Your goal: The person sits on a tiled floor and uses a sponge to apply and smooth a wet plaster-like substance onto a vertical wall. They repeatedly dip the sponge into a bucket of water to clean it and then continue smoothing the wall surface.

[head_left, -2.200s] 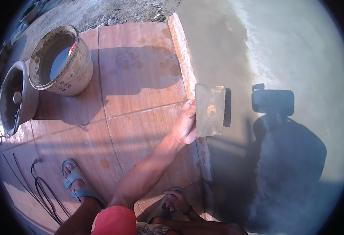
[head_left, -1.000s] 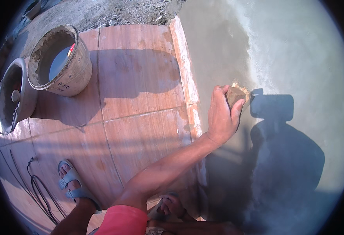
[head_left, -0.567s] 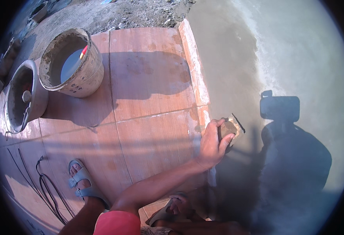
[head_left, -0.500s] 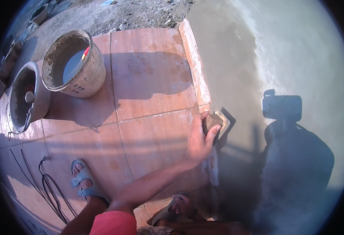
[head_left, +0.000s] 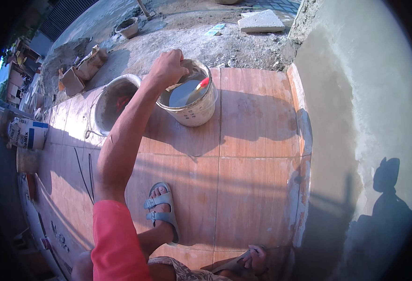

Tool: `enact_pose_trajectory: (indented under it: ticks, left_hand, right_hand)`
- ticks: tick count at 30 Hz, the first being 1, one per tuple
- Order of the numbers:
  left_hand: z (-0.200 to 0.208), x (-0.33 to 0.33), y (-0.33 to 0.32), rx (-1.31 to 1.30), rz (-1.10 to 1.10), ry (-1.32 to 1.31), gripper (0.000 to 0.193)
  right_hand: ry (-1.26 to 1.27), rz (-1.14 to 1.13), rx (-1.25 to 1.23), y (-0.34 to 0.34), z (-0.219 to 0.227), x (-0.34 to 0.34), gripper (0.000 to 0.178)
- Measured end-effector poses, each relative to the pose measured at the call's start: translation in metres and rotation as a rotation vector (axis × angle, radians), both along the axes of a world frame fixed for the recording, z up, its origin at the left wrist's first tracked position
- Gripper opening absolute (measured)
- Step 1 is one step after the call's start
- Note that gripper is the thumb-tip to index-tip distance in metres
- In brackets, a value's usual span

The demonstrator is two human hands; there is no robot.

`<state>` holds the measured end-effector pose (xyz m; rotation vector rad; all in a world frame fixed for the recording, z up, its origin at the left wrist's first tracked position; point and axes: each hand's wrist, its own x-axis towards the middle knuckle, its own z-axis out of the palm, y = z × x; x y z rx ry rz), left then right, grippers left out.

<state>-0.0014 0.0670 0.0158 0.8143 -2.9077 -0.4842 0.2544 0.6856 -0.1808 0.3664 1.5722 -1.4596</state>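
The left arm (head_left: 126, 136) stretches out long and only slightly bent, its forearm running alongside the bucket (head_left: 194, 115) on the left. The left hand (head_left: 167, 68) is over the bucket's far left rim, back of the hand up, fingers curled downward; whatever they enclose is hidden. Well apart, on the near right side of the bucket, the right hand (head_left: 254, 257) sits low, fingers bent, its forearm mostly out of view.

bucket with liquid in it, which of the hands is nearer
Left. The left hand is over the far-left rim of the bucket; contact is unclear. The right hand is much farther off, near the lower edge of the view.
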Motion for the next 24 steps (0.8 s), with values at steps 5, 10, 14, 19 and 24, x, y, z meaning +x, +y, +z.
enact_pose_trajectory:
  ticks: [5, 10, 14, 19, 24]
  left_hand:
    - [-0.079, 0.000, -0.021, -0.052, -0.021, -0.102, 0.028]
    - [-0.097, 0.005, -0.025, -0.014, 0.029, -0.116, 0.033]
    - [-0.064, 0.013, -0.021, 0.093, 0.067, 0.035, 0.051]
    - [-0.022, 0.026, -0.011, 0.287, 0.012, 0.149, 0.054]
    - [-0.031, 0.027, 0.013, 0.206, 0.245, 0.309, 0.049]
  right_hand:
    - [0.002, 0.044, 0.053, -0.005, 0.009, -0.007, 0.028]
    - [-0.003, 0.015, 0.031, 0.000, 0.001, -0.003, 0.027]
    - [0.038, 0.043, 0.054, -0.006, 0.006, -0.012, 0.027]
    - [0.025, 0.085, 0.040, -0.008, 0.003, -0.014, 0.028]
    - [-0.004, 0.181, 0.025, -0.021, 0.010, -0.015, 0.028]
